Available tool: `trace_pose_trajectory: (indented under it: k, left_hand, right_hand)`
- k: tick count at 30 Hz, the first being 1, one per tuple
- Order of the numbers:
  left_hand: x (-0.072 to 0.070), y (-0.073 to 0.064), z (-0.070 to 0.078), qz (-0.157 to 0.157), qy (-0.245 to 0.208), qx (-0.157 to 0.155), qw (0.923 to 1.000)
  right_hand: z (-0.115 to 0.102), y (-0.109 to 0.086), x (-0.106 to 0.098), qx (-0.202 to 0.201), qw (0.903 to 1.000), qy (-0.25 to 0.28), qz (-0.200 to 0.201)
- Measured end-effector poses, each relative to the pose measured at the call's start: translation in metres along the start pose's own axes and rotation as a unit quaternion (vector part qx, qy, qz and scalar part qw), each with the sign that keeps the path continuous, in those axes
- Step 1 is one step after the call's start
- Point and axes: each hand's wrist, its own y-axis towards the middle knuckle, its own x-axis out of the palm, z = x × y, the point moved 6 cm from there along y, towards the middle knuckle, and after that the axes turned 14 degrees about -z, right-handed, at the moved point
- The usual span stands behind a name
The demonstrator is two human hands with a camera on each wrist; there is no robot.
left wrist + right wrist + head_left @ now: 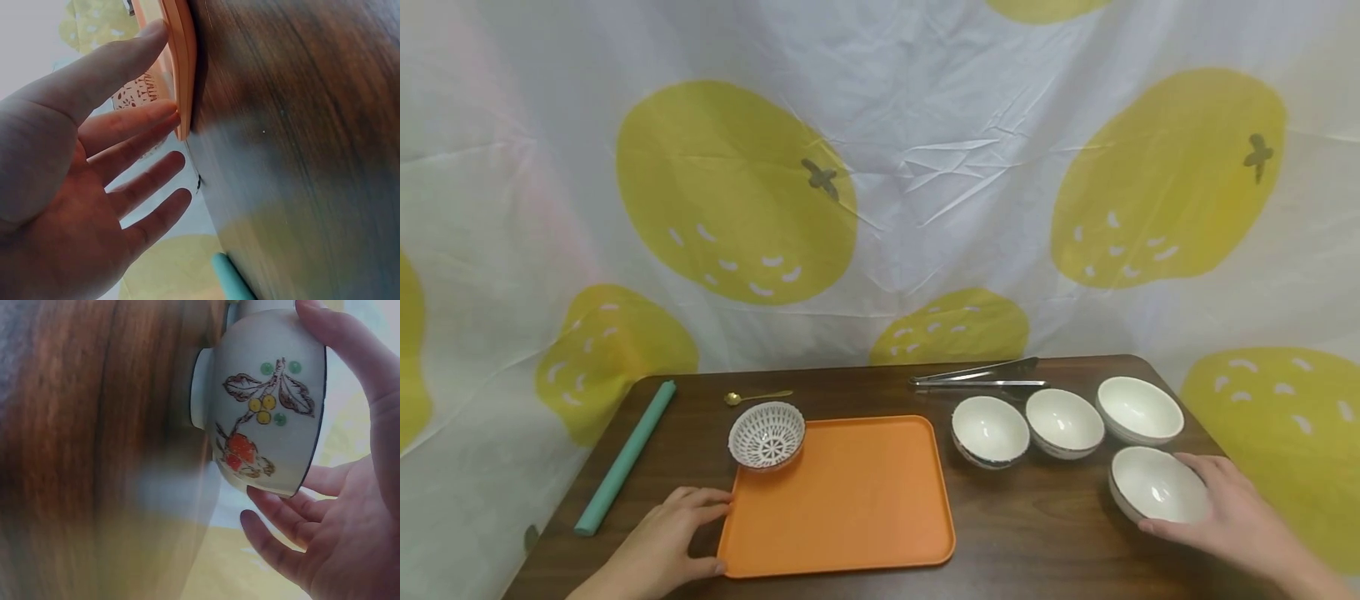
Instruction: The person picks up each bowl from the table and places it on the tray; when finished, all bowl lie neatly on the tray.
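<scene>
On the right of the table, my right hand spans a white bowl, thumb at the near rim and fingers round the far side. The right wrist view shows this bowl upright, with painted leaves, berries and a red-orange fruit outside. At the left, my left hand touches the left edge of an orange tray with thumb and fingertips, fingers fairly straight. In the left wrist view, the thumb and two fingers meet the tray rim. A patterned bowl overlaps the tray's far left corner.
Three more white bowls, one left, one middle and one right, stand beyond the held one. Metal tongs lie behind them. A small gold spoon and a green rod lie at left. A lemon-print cloth hangs behind.
</scene>
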Motion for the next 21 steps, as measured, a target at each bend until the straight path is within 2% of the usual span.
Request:
trace_pose_trajectory:
  k: [5,10,16,21]
  left_hand:
    - [0.0,0.0,-0.002,0.005,0.002,0.007,1.0]
    - [-0.001,-0.001,-0.002,0.01,0.001,0.006,0.9999]
    - [-0.001,-0.001,-0.002,0.009,0.001,0.005,0.9999]
    - [0.0,-0.001,-0.002,0.008,0.003,0.005,0.9999]
  right_hand:
    - [-0.005,0.0,0.003,-0.005,0.9998,0.007,0.02]
    - [-0.019,-0.002,0.009,-0.013,0.9995,0.005,0.027]
    - [-0.051,0.0,0.011,-0.053,0.9978,0.013,0.038]
    - [-0.087,0.001,0.016,-0.089,0.9953,0.013,0.034]
